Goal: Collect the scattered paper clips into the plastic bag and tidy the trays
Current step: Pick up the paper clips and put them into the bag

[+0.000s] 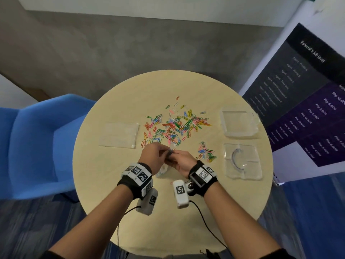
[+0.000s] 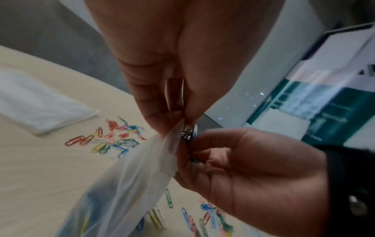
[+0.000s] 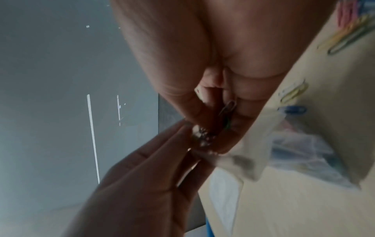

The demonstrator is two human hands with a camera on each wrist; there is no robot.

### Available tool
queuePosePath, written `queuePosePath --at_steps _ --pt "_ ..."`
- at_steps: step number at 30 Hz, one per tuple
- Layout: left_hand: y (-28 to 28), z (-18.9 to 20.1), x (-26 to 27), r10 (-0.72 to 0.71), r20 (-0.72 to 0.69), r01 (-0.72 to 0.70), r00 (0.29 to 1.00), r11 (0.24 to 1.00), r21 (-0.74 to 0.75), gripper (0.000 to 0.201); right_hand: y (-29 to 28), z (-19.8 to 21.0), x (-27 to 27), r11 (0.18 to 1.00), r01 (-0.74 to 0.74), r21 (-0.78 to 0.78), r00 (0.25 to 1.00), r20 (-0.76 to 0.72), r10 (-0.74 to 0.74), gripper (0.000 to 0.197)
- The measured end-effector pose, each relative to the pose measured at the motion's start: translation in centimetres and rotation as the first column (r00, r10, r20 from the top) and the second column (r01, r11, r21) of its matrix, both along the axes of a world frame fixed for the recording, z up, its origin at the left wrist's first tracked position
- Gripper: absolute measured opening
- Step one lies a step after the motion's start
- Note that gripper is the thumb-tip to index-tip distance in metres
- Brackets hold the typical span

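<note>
While the left hand [image 2: 162, 89] pinches the bag [image 2: 129, 184] mouth at table 6 o'clock, the right hand [image 2: 243, 168] pinches clips [image 2: 188, 134] into it; next, probably grab more from the pile [image 1: 177, 124] at 12.

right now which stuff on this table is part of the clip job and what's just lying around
Part of the job:
- scattered paper clips
- plastic bag, pinched by left hand
- clips held by right hand
- two clear trays

Just lying about:
- flat clear pouch
- blue chair
- poster
</note>
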State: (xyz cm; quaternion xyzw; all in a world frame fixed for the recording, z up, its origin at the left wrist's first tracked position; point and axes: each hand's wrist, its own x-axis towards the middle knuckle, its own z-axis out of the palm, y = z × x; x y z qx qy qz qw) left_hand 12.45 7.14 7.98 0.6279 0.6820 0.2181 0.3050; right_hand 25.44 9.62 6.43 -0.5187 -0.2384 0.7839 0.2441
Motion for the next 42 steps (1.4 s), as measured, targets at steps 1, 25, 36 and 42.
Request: queuePosePath --at_steps 1,25,36,42 --pt "-0.1 -0.1 0.1 -0.032 -0.022 0.032 0.999 0.999 0.001 0.02 0.0 0.3 -0.4 1.0 -0.001 -0.021 1.0 -0.004 0.001 0.024" --pt "-1.0 -0.6 0.6 0.213 0.11 -0.21 0.971 0.977 -0.035 0.021 -0.6 2.6 -2.1 0.458 -0.874 0.163 0.221 0.972 0.076 0.03" --pt "0.3 1.2 -3.3 0.244 0.07 -0.247 0.967 0.969 0.032 0.021 1.2 3.7 1.0 0.148 -0.956 0.253 0.25 0.967 -0.041 0.011" --pt "-0.4 1.9 -3.3 0.195 0.08 -0.199 0.977 0.979 0.034 0.021 0.9 0.1 4.5 0.311 -0.659 0.685 0.712 0.701 -0.035 0.015"
